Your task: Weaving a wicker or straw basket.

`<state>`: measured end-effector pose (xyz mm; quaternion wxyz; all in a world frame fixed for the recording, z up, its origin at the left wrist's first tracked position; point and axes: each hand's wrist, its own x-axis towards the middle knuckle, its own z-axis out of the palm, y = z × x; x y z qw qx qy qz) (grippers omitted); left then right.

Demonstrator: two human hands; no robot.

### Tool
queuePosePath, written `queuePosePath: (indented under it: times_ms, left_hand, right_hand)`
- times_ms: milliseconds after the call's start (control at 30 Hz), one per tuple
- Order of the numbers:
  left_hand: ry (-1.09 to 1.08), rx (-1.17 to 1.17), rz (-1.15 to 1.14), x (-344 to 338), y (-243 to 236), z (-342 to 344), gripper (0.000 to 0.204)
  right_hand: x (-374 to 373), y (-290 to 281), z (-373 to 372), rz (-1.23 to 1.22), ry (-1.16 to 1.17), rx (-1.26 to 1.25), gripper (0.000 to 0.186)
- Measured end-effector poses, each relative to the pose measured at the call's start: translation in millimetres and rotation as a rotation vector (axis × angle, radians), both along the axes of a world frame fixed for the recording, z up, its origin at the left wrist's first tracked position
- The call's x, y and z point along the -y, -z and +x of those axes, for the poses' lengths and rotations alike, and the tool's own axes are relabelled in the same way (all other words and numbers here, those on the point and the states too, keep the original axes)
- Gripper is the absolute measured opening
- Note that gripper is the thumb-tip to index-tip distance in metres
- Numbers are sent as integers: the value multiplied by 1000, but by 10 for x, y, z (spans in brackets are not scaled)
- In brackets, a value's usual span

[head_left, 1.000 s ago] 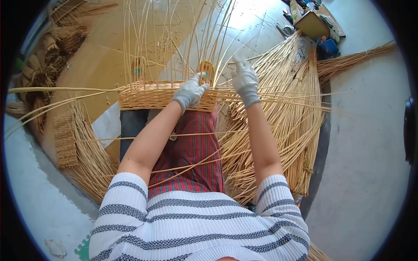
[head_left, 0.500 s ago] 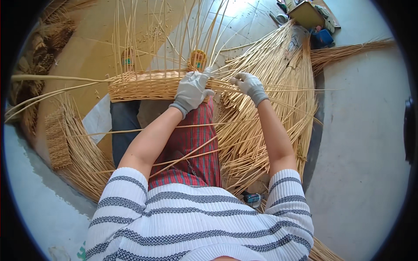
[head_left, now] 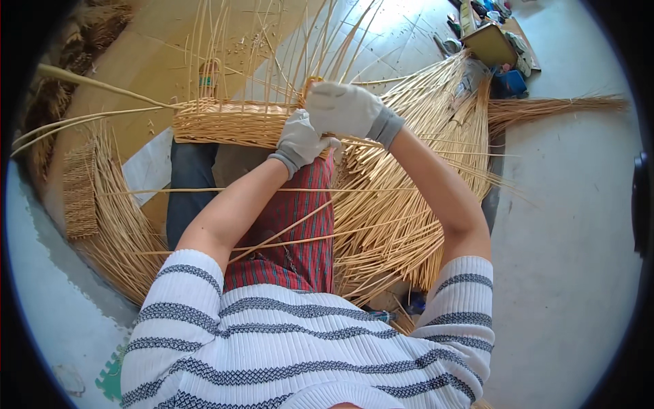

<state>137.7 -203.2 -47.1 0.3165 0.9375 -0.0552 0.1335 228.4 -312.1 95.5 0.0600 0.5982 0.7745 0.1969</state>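
Long, low tan wicker basket [head_left: 231, 127] lies across the person's knees [head_left: 193, 167], its contents impossible to make out. White-gloved, grey-cuffed right hand [head_left: 344, 109] curls just over the matching left hand [head_left: 298, 138], set against the basket's right end; what either grips, I cannot tell. Firm bracing there should help pack slender pale rods [head_left: 102, 85] tightly.

The left hand [head_left: 297, 142] and right hand [head_left: 346, 110] partly hide the right end of the basket [head_left: 228, 124]; the top edge crops upright canes [head_left: 219, 33].

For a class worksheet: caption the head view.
Gloved left hand and right hand at the right end of a basket, near piled canes.
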Motion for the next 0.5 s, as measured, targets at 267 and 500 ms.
queuePosePath:
  times_ms: [267,500]
  left_hand:
    - [-204,169,-1399,-153,-30,69,11]
    - [-246,-21,-850,-483,-377,569,14]
  right_hand:
    - [876,1432,424,85,1340,-844,85]
    - [483,993,-34,146,1499,-1087,80]
